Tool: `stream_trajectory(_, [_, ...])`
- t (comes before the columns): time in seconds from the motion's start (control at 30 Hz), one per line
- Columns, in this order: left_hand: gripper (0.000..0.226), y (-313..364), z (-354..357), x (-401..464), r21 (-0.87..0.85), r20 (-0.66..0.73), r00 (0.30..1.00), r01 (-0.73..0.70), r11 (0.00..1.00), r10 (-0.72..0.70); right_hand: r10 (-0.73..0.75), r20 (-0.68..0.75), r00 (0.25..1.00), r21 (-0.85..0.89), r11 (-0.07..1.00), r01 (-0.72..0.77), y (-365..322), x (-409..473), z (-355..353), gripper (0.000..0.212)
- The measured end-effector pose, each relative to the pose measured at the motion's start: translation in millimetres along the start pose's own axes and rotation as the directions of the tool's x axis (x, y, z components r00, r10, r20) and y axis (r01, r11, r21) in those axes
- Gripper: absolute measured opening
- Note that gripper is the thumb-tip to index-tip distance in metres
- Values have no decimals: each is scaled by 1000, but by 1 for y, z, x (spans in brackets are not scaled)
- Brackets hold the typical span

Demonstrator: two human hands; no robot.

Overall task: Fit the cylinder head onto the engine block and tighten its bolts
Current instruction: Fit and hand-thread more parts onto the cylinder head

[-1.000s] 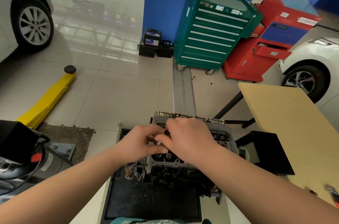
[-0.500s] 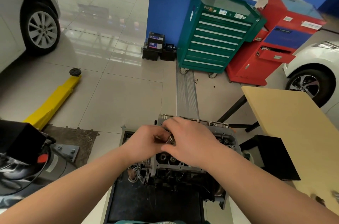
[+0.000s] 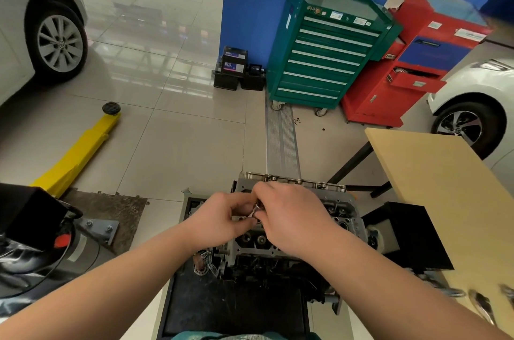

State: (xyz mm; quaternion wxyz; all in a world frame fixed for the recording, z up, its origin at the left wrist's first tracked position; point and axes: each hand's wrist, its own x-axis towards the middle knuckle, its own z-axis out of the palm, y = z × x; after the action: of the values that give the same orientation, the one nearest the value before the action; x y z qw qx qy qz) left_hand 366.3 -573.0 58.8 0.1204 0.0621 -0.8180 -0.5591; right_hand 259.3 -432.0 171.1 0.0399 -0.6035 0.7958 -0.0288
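Both hands meet over the cylinder head [image 3: 338,207], seated on the engine block [image 3: 267,261]. My left hand [image 3: 219,218] and right hand [image 3: 289,218] stay closed in together, fingers pinching a small metal bolt [image 3: 256,207]. Little has shifted; I judge hand-starting continues, tightening outstanding.

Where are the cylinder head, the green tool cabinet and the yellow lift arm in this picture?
cylinder head [image 3: 343,217]: head view, on its bare top face right of the hands.
green tool cabinet [image 3: 322,61]: head view, on the drawer fronts.
yellow lift arm [image 3: 78,154]: head view, on the middle of its upper surface.
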Motion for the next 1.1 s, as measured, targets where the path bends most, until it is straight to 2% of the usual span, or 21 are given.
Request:
stream_trajectory(0.03, [24,3,0,0,-4,31,999,-26,1000,26,50,-16,999,-15,999,-51,0,1,1,24])
stream_trajectory(0.1, [11,7,4,1,56,18,998,-55,997,54,154,-41,987,-122,980,-158,-3,3,1,48])
stream_trajectory(0.17, [14,5,6,2,102,-56,996,-70,992,76,145,-53,988,-161,975,-152,-4,3,3,56])
stream_trajectory(0.3, [22,-3,2,7,99,-77,997,39,994,-31,-33,74,997,5,999,32,1,-1,0,28])
stream_trajectory(0.37, [14,-4,1,5,71,-42,999,3,998,0,21,68,997,25,999,-23,1,-2,1,21])
stream_trajectory(0.47, [10,1,5,2,140,-14,993,-113,984,116,132,9,991,-94,987,-131,-2,2,6,43])
stream_trajectory(0.53, [15,-1,6,4,170,-47,992,-111,979,120,115,7,993,-93,989,-114,-3,4,6,51])
stream_trajectory(0.63, [19,-9,1,8,167,-84,996,5,986,10,-16,70,997,22,1000,15,1,2,1,32])
stream_trajectory(0.7, [13,-9,-4,7,76,-44,999,26,997,-22,-10,91,996,48,999,6,4,1,0,21])
stream_trajectory(0.73, [15,-7,-6,6,51,-9,1000,4,999,-4,28,77,997,35,999,-31,4,2,1,22])
stream_trajectory(0.8, [14,-4,-6,3,76,47,998,-52,996,48,100,43,994,-55,994,-97,3,5,3,43])
stream_trajectory(0.87, [12,0,-5,4,112,52,995,-88,990,83,94,33,995,-76,993,-92,1,7,4,54])
stream_trajectory(0.97, [15,0,-9,8,103,36,998,-62,993,59,-5,73,997,46,999,1,2,4,0,40])
stream_trajectory(1.03, [7,-1,-16,10,56,79,996,-33,998,28,-29,92,995,68,997,22,4,3,-1,27])
stream_trajectory(1.1, [34,2,-19,9,55,117,992,-50,997,43,67,62,996,8,998,-67,3,4,0,36])
